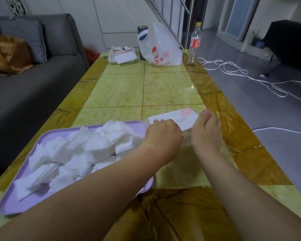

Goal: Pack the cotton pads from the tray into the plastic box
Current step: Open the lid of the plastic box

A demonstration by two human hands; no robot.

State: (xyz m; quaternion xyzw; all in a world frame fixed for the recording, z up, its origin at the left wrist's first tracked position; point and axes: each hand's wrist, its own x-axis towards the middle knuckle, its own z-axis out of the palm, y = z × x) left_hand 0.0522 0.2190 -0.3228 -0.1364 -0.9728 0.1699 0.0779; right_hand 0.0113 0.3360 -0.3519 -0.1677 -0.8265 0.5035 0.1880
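Head view: left hand [163,134], right hand [206,131] hold plastic box [186,117] beside tray [10,206] of cotton pads [87,146].
Fingers [207,115] of both curled round its edges.

**Table layout, near to far**

Tray [12,206] sits at the near-left corner of the table [122,91] w/ cotton pads [87,146] heaped in it. Plastic box [179,119] is just right of tray's far-right corner, by table's right edge. Left hand [163,134] on its lid, right hand [207,129] at its right side. Far edge, L to R: shallow container [122,57], bag [160,47] w/ tumbler [141,30] behind, bottle [195,40] at far-right corner.
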